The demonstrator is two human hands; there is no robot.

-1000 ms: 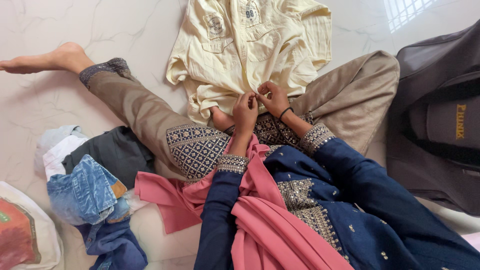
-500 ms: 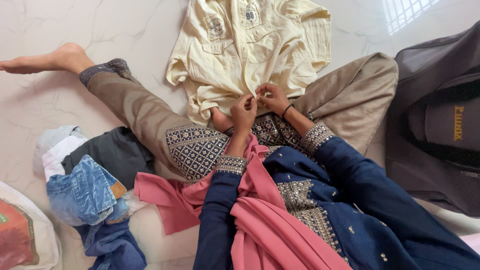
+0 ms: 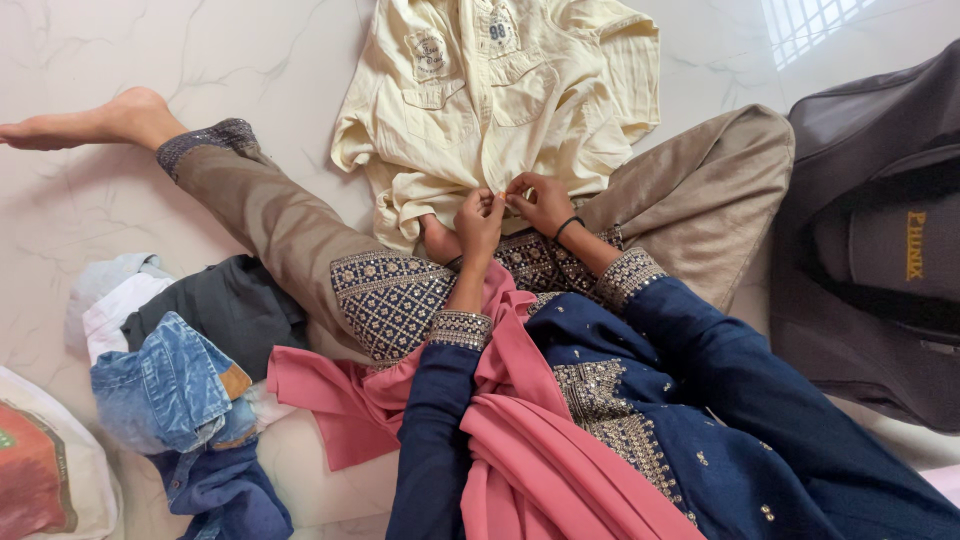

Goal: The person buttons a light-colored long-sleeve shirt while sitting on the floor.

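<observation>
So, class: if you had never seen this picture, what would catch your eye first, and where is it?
The cream shirt spread on the pale floor at top centre stands out first. Both hands meet at its lower edge: the left hand and right hand pinch the fabric there. A pile of clothes lies at lower left, and a dark bag sits at the right.

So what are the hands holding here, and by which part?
Both the left hand and right hand pinch the pale yellow cotton shirt at the lower end of its front placket, near the hem, fingers meeting at the centre.
</observation>
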